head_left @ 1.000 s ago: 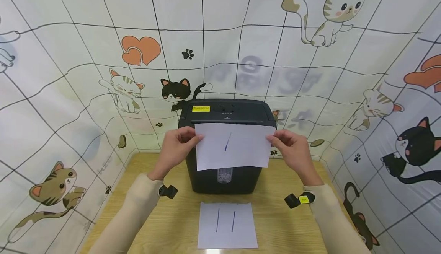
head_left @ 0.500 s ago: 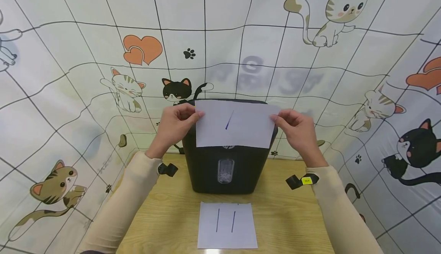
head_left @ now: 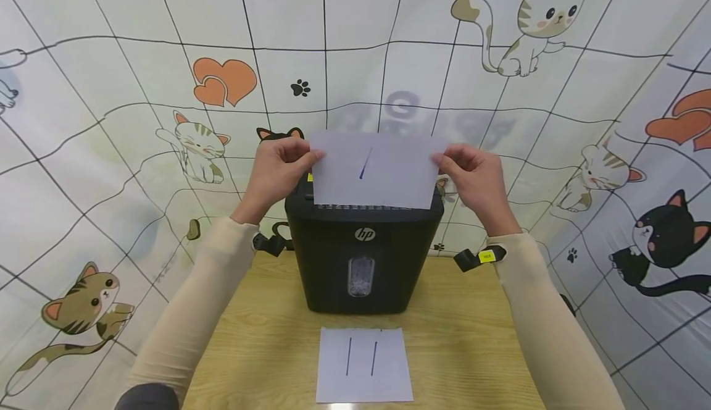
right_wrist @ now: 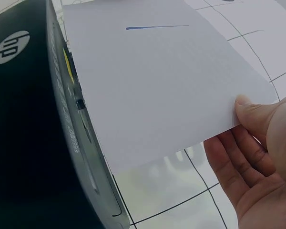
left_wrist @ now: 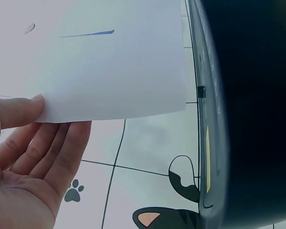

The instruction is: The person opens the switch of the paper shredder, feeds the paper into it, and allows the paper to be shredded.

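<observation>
A white sheet of paper [head_left: 389, 169] with one short blue pen stroke is held up by its two sides. My left hand [head_left: 279, 172] pinches its left edge between thumb and fingers. On the opposite edge, the thumb and fingers of my right hand [head_left: 473, 175] pinch it too. Behind and below the paper stands a black HP paper shredder [head_left: 328, 262]. In both wrist views the paper's lower edge hangs just above the shredder's top, with a small gap showing in the left wrist view. The paper hides much of that top in the head view.
A second white sheet [head_left: 363, 385] with two blue lines lies on the wooden table [head_left: 461, 336] in front of the shredder. A window [head_left: 361, 277] in the shredder's front shows pale shreds. A cat-patterned curtain [head_left: 355, 15] surrounds the table at the back and sides.
Both hands have raised the paper from in front of the shredder to above its top. The shredder's front and logo are now uncovered. The sheet on the table has stayed put.
</observation>
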Demonstrator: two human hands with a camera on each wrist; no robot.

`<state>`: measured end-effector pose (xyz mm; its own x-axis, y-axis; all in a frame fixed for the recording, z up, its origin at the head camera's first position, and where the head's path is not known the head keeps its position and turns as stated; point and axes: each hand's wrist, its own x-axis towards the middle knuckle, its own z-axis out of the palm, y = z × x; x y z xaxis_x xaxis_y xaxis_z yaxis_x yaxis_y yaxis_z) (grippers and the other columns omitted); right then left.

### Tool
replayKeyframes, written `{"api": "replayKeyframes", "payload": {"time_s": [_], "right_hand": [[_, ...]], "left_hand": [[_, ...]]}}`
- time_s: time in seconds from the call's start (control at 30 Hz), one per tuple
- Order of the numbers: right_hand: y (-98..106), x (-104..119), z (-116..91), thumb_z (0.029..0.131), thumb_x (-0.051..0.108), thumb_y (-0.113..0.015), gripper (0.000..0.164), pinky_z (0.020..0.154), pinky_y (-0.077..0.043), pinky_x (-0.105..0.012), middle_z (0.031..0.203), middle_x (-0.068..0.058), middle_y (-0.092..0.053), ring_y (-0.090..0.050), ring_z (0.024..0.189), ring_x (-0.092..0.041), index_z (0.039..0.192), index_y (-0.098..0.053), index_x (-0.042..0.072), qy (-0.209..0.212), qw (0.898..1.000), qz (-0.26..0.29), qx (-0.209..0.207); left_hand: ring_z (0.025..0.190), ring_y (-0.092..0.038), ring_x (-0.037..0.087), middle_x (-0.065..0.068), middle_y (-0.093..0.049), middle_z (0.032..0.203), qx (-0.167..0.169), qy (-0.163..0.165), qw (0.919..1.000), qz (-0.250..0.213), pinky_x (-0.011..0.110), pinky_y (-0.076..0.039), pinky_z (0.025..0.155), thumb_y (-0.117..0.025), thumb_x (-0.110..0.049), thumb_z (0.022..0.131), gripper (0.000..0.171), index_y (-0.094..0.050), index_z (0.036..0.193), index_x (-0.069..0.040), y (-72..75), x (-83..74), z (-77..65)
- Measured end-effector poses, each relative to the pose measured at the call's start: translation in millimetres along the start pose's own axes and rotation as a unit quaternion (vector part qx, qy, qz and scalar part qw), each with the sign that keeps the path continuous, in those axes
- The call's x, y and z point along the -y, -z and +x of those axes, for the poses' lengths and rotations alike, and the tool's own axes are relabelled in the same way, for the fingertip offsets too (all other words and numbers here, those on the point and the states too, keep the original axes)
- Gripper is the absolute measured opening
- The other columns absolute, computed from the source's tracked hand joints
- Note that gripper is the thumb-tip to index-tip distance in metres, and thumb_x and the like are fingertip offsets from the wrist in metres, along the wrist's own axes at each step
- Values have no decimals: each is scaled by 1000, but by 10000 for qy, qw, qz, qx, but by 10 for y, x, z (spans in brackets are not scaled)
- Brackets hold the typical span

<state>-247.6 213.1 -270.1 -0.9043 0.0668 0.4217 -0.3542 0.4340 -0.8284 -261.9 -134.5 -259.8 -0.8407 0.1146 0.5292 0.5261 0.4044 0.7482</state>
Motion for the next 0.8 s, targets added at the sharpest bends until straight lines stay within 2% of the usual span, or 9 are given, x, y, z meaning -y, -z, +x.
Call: {"api": "replayKeyframes", "payload": {"time_s": [0.07, 0.17, 0.3, 0.57, 0.8], "right_hand": [[-7, -4, 40, 92, 43, -76, 33, 85, -50, -23, 89, 13, -73, -69, 90, -11, 104, -74, 13, -14, 10000, 5, 12], [-24, -19, 90, 93, 43, -75, 33, 88, -51, -25, 93, 12, -74, -70, 90, -9, 105, -73, 13, -45, 10000, -36, 64], [-49, -34, 143, 93, 46, -74, 35, 93, -51, -28, 98, 8, -74, -70, 93, -10, 107, -73, 14, -134, 9998, -59, 124], [-115, -91, 250, 92, 46, -74, 37, 98, -53, -35, 102, 2, -74, -72, 103, -24, 106, -71, 12, -167, 9997, -15, 174], [-166, -150, 281, 91, 47, -75, 36, 86, -53, -24, 100, 3, -73, -70, 101, -24, 105, -72, 13, -261, 9995, -44, 173]], "left_hand": [[78, -73, 23, 15, -77, 90, -24, 29, 10000, 7, 24, -48, 68, -76, -25, 94, 21, -79, 99, -5, 2, -1, 33], [78, -74, 27, 14, -78, 90, -58, 20, 10000, 27, 24, -49, 71, -76, -23, 94, 19, -79, 99, -5, -3, 20, 82], [80, -74, 34, 14, -78, 89, -34, -2, 10000, 77, 23, -49, 70, -76, -22, 94, 18, -79, 98, -5, -4, 58, 137], [78, -75, 13, 16, -78, 97, 26, 169, 9998, -108, 19, -58, 71, -77, -21, 93, 20, -78, 100, -3, -25, 146, 215], [81, -74, 32, 13, -76, 92, -9, 257, 9996, 78, 21, -52, 67, -77, -23, 93, 20, -78, 100, -4, -35, 222, 225]]}}
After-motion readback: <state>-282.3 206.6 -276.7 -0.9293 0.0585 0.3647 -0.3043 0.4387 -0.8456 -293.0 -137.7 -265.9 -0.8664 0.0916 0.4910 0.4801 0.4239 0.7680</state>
